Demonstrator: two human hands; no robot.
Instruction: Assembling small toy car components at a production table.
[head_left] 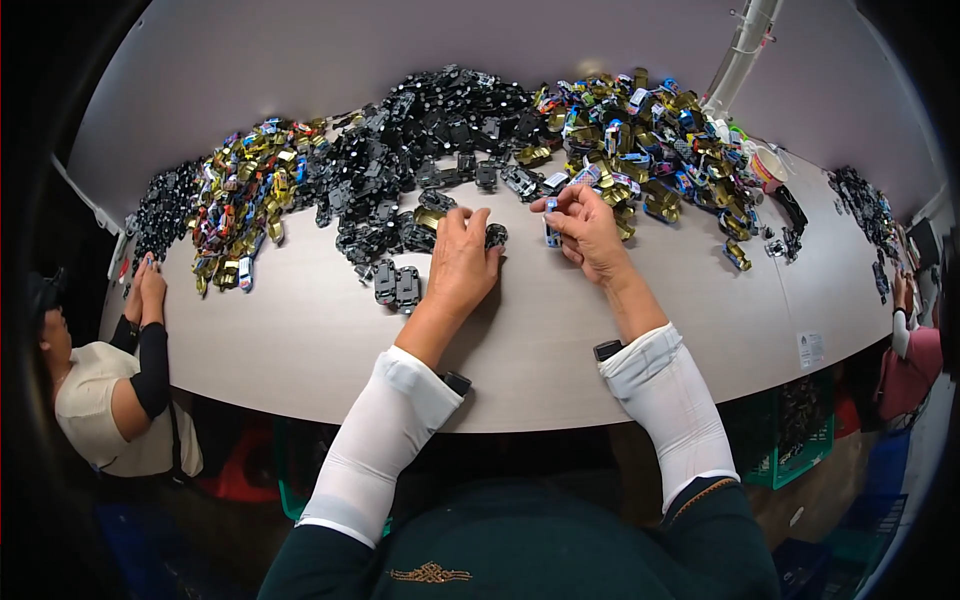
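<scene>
White stretch sleeves (375,440) are covering both of the person's forearms, which are reaching up from a dark green top over the rounded edge of a pale, matte grey table (300,340). A small dark clip is sitting at each cuff.

Left hand (462,262) is lying palm down on the tabletop, fingers spread slightly and curling over a small black toy-car chassis (496,235) at their tips; whether they are actually pinching it cannot be told. Just beside this hand, two more black chassis pieces (396,284) are lying side by side on the bare surface.

Right hand (590,232) is hovering a little above the table, thumb and fingers closing around a small blue and white toy car (552,228), which is standing upright between the two hands, near the front of the heap.

Behind both hands, a long bank of parts is stretching across the table: glossy black plastic chassis (440,130) piling up in the middle, and shiny car bodies in gold, blue and red (650,140) heaping on the right, with another mixed mound of them (240,200) on the left.

At the far left, another person in a cream top is resting both hands (145,290) at the table's edge. A white pipe (745,45) is rising at the upper right.
</scene>
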